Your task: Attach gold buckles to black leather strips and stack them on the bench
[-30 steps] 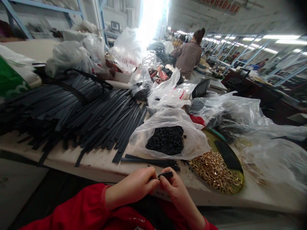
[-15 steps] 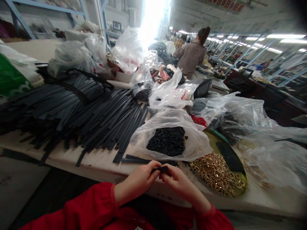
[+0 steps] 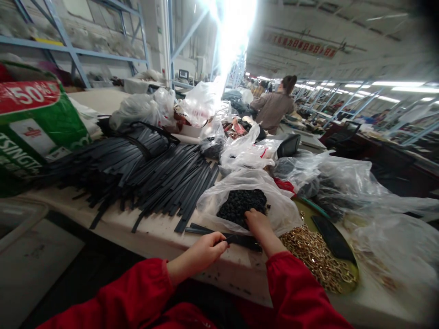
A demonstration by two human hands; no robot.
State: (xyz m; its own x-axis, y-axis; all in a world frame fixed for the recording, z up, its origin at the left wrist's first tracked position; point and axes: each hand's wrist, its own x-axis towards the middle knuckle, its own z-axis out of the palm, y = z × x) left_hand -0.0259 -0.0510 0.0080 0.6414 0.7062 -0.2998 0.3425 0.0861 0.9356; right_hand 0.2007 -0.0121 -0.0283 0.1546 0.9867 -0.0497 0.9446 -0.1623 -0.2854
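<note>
My left hand (image 3: pixel 203 250) is closed in a pinch around the end of a black strap (image 3: pixel 233 239), low at the table's front edge. My right hand (image 3: pixel 258 223) reaches into an open clear plastic bag (image 3: pixel 279 208). Its fingers are bent together and touch a heap of small black pieces (image 3: pixel 236 205) inside; the fingertips are partly hidden there. Just behind my left hand, more black straps (image 3: pixel 200 228) lie flat on the table.
Left of the bag spreads a big pile of long black straps (image 3: pixel 161 183). To the right, a yellowish round tray (image 3: pixel 351 267) holds gold metal fittings (image 3: pixel 315 256) and a dark flat piece (image 3: pixel 332 235). A green bag (image 3: pixel 41 132) stands far left. A person (image 3: pixel 274 109) is farther back.
My right hand has left the black strap between my hands and moved up and forward into the bag of black pieces. My left hand keeps its pinch. The camera view has tilted upward.
</note>
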